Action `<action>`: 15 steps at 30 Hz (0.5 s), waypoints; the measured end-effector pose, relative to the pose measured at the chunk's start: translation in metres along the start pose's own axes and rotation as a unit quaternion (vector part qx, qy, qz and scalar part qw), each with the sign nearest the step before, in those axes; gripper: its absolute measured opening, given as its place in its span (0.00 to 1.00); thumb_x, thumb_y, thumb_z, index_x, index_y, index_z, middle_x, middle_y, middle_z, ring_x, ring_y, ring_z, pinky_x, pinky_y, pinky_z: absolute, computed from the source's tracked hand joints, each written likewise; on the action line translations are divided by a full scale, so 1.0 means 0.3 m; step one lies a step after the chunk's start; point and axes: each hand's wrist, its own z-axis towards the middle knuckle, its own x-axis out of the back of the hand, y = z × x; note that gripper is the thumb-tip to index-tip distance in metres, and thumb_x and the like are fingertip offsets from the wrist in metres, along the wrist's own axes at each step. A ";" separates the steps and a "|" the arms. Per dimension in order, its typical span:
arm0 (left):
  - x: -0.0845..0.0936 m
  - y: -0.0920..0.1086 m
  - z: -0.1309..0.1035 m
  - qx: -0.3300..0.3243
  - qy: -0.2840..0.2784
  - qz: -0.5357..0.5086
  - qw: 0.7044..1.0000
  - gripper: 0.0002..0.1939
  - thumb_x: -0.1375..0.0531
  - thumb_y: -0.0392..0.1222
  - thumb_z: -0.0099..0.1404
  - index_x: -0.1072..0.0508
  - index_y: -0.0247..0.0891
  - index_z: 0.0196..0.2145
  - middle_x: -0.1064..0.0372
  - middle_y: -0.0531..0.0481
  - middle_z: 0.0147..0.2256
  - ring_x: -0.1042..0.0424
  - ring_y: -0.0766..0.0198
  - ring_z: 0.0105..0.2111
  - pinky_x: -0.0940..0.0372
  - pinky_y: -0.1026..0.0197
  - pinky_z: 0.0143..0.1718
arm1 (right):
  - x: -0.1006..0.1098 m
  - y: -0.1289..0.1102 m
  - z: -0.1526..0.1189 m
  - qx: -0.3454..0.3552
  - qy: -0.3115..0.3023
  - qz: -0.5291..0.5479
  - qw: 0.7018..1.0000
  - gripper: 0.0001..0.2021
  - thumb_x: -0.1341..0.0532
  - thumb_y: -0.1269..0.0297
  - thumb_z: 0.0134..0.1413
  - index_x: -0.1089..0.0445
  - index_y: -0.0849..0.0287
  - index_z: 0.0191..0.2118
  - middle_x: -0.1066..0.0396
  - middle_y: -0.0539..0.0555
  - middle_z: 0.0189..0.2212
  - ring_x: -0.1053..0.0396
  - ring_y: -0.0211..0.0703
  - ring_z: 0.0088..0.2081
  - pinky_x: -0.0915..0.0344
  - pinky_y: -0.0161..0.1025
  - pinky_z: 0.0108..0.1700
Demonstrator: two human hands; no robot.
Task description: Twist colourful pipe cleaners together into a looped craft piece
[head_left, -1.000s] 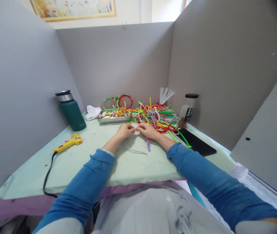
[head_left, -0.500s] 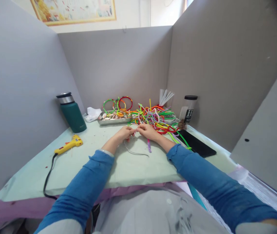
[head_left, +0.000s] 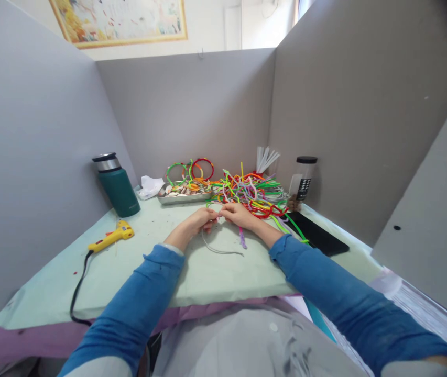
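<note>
The bare left hand [head_left: 198, 221] and bare right hand [head_left: 239, 215] nearly meet, fingertips pinched. Below show a thin curved grey strand [head_left: 220, 252] and fuzzy purple strip [head_left: 242, 238].

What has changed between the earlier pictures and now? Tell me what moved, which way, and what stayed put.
The free end of the grey wire has swung slightly right. The whole scene sits a little lower in view, as the camera seems to have tilted up. The left hand and right hand stay close together; no grasp or release shows. The glue gun, flask and tray stayed put.
</note>
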 end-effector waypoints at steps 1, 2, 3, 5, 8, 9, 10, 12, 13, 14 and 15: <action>0.000 -0.004 0.005 -0.003 0.009 0.012 1.000 0.12 0.45 0.45 0.58 0.38 0.36 0.22 0.55 0.60 0.10 0.54 0.74 0.10 0.44 0.66 0.16 | 0.000 0.003 0.001 -0.001 0.001 -0.002 1.000 0.13 0.47 0.58 0.50 0.35 0.63 0.25 0.40 0.46 0.16 0.46 0.31 0.19 0.50 0.31 0.23; 0.000 -0.008 0.009 -0.008 0.019 0.025 0.999 0.12 0.45 0.46 0.58 0.38 0.36 0.22 0.54 0.60 0.10 0.54 0.74 0.10 0.44 0.66 0.16 | -0.001 0.006 0.003 -0.002 0.002 -0.004 1.000 0.13 0.47 0.58 0.50 0.35 0.63 0.25 0.40 0.46 0.16 0.46 0.31 0.19 0.50 0.31 0.23; 0.001 -0.011 0.013 -0.015 0.028 0.039 0.999 0.12 0.45 0.46 0.58 0.38 0.36 0.23 0.54 0.60 0.09 0.53 0.74 0.10 0.45 0.66 0.16 | -0.001 0.010 0.004 -0.005 0.002 -0.007 1.000 0.13 0.47 0.58 0.50 0.34 0.63 0.25 0.40 0.46 0.16 0.46 0.31 0.19 0.50 0.31 0.23; 0.002 -0.015 0.018 -0.030 0.043 0.063 0.997 0.11 0.46 0.45 0.58 0.37 0.36 0.23 0.52 0.59 0.09 0.50 0.72 0.10 0.45 0.66 0.15 | -0.001 0.016 0.007 -0.007 0.004 -0.010 1.000 0.13 0.47 0.58 0.50 0.33 0.63 0.26 0.40 0.46 0.16 0.46 0.31 0.19 0.50 0.31 0.23; 0.004 -0.015 0.018 -0.044 0.049 0.092 0.994 0.08 0.48 0.41 0.57 0.36 0.35 0.25 0.48 0.57 0.09 0.47 0.71 0.10 0.47 0.67 0.15 | 0.000 0.020 0.009 -0.006 0.002 -0.014 1.000 0.14 0.47 0.58 0.50 0.32 0.64 0.26 0.40 0.46 0.16 0.46 0.31 0.19 0.49 0.31 0.23; 0.004 -0.015 0.017 -0.045 0.048 0.105 0.992 0.07 0.48 0.40 0.57 0.36 0.35 0.25 0.47 0.57 0.09 0.46 0.70 0.10 0.48 0.67 0.14 | 0.000 0.020 0.009 -0.006 0.002 -0.014 1.000 0.14 0.47 0.58 0.50 0.32 0.64 0.26 0.40 0.46 0.16 0.46 0.31 0.19 0.49 0.31 0.23; 0.004 -0.014 0.017 -0.047 0.048 0.122 0.990 0.06 0.48 0.39 0.56 0.36 0.35 0.25 0.47 0.56 0.10 0.45 0.70 0.11 0.48 0.67 0.14 | 0.001 0.019 0.008 -0.008 0.002 -0.015 1.000 0.14 0.47 0.59 0.50 0.32 0.64 0.26 0.40 0.46 0.16 0.45 0.31 0.19 0.49 0.31 0.23; 0.004 -0.015 0.018 -0.058 0.053 0.165 0.983 0.03 0.48 0.37 0.54 0.35 0.35 0.26 0.45 0.57 0.11 0.43 0.70 0.11 0.49 0.68 0.15 | 0.001 0.016 0.008 -0.011 0.003 -0.013 1.000 0.13 0.47 0.59 0.50 0.33 0.64 0.26 0.40 0.46 0.16 0.46 0.31 0.19 0.49 0.31 0.23; 0.004 -0.015 0.018 -0.067 0.058 0.188 0.978 0.03 0.47 0.36 0.54 0.35 0.35 0.26 0.45 0.57 0.11 0.43 0.70 0.12 0.49 0.68 0.15 | 0.000 0.015 0.007 -0.013 0.004 -0.010 1.000 0.13 0.47 0.59 0.50 0.33 0.64 0.26 0.40 0.46 0.16 0.46 0.31 0.19 0.49 0.31 0.23; 0.004 -0.015 0.018 -0.077 0.066 0.211 0.972 0.03 0.47 0.35 0.53 0.35 0.34 0.27 0.45 0.57 0.12 0.42 0.70 0.12 0.49 0.68 0.15 | -0.001 0.015 0.007 -0.016 0.005 -0.007 1.000 0.13 0.47 0.59 0.50 0.33 0.64 0.26 0.40 0.46 0.16 0.46 0.31 0.19 0.50 0.31 0.23; 0.003 -0.015 0.019 -0.086 0.077 0.233 0.966 0.03 0.47 0.35 0.53 0.34 0.34 0.27 0.44 0.57 0.12 0.42 0.70 0.12 0.49 0.68 0.16 | -0.002 0.017 0.008 -0.018 0.005 -0.002 1.000 0.13 0.47 0.59 0.50 0.33 0.64 0.26 0.40 0.46 0.16 0.46 0.31 0.19 0.50 0.31 0.22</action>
